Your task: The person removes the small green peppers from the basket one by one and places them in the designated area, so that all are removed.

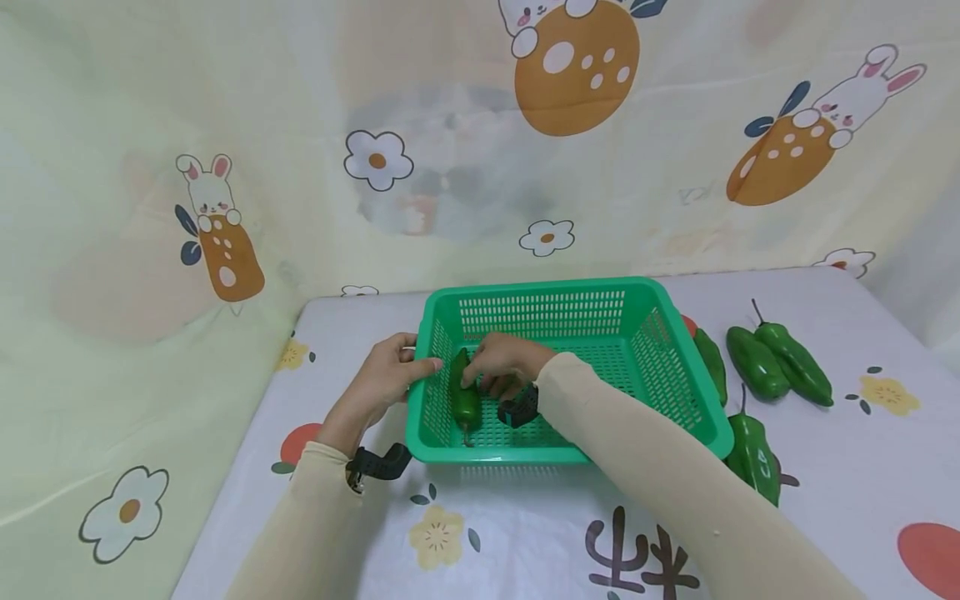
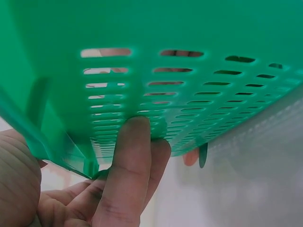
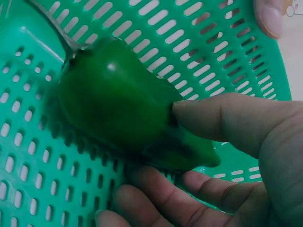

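A green plastic basket (image 1: 510,455) with slotted walls stands on the table. My left hand (image 1: 384,372) holds its left rim, with the thumb over the edge; in the left wrist view, fingers (image 2: 125,170) press against the slotted outer wall. Inside, along the left wall, lies a green pepper (image 1: 467,407) with its stem toward me. My right hand (image 1: 504,360) reaches into the basket and holds the pepper near its tip. In the right wrist view, the thumb (image 3: 203,116) is on top of the pepper (image 3: 109,94) and the other fingers are below it.
Several more green peppers lie right of the basket: a pair (image 1: 795,360) side by side, one pepper (image 1: 753,457) nearer me, and one pepper (image 1: 711,367) partly hidden by the basket wall. A patterned cloth (image 1: 442,537) covers the table, and a printed curtain (image 1: 450,75) hangs behind.
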`<state>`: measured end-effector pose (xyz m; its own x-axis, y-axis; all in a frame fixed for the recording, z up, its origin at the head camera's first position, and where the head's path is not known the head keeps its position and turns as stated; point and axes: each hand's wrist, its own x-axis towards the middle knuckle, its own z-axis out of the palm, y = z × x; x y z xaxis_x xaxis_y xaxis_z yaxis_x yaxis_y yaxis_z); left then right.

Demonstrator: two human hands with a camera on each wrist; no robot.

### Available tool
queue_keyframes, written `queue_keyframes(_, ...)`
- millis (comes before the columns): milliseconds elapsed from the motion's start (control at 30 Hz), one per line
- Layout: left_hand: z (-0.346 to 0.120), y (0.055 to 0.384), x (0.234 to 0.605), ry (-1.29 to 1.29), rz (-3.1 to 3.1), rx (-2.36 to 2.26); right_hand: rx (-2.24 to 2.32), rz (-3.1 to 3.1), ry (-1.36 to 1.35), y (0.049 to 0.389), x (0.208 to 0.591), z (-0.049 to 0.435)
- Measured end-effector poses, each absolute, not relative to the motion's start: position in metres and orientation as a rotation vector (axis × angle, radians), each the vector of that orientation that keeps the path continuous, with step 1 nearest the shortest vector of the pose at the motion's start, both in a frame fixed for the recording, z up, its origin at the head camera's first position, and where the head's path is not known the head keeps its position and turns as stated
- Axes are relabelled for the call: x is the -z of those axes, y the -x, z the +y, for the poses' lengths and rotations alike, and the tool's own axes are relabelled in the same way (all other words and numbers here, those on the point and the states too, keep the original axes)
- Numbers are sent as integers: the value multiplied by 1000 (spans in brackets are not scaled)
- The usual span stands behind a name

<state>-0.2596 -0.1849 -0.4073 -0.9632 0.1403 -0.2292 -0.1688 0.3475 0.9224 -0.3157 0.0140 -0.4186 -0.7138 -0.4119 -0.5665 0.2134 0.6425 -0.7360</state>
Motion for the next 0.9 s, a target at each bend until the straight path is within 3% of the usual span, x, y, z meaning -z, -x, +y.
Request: queue_keyframes(900,-183,258,405,41,2348,-1654,1357,2080,229,306,403,26)
